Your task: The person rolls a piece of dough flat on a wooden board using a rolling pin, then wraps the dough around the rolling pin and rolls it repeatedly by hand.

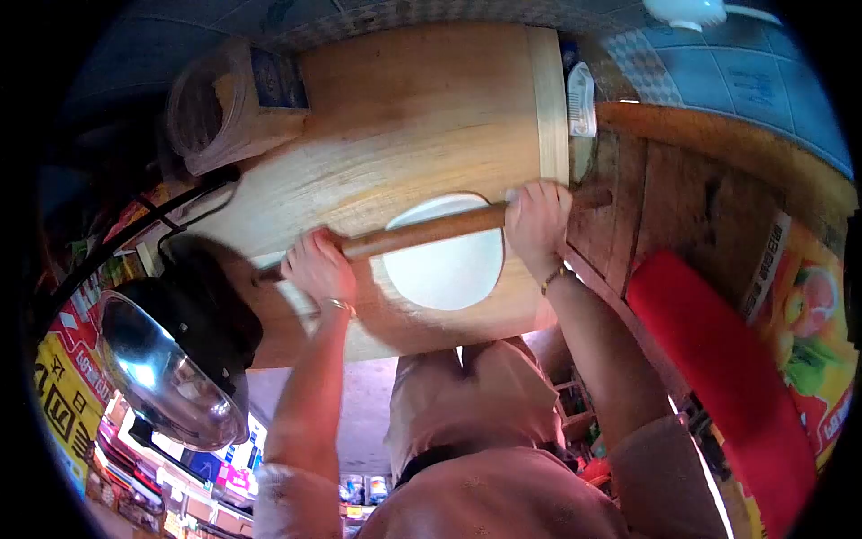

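A long brown wooden rolling pin (409, 235) lies slantwise across a flat, round white sheet of dough (449, 274). The dough rests on a pale wooden board (404, 99). Near the pin's left end, my left hand (320, 268) is wrapped round it, with a bracelet at the wrist. My right hand (539, 220) grips the pin towards its right end, just past the dough's right edge. Both ends of the pin stick out beyond my hands. Part of the dough is hidden under the pin.
A clear plastic container (229, 108) stands at the board's back left. To the left is a shiny metal bowl-shaped object (166, 368) beside something black. A white object (582, 99) sits past the board's right edge. A red object (718, 368) and a printed carton (813, 314) are at the right.
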`<control>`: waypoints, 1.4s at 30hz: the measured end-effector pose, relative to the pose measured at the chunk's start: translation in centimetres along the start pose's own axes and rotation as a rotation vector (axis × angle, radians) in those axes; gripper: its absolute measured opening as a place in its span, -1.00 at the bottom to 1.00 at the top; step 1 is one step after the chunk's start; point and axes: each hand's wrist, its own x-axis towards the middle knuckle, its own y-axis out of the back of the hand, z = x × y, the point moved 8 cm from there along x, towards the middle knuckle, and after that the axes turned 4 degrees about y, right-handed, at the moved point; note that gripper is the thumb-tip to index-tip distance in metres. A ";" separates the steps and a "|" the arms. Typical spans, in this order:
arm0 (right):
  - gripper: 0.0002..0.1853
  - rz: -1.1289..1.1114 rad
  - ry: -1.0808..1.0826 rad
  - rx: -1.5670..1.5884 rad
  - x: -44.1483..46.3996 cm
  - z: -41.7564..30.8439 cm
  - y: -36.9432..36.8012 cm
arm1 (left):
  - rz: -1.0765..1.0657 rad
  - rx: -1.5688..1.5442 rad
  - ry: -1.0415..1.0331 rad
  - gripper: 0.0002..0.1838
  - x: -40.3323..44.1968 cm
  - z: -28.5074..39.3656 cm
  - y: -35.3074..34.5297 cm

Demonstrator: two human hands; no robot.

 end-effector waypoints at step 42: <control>-0.27 -0.186 -1.120 0.864 -30.4 8.0 3.4 | 0.075 -0.424 -0.243 -0.23 -15.0 -6.1 1.8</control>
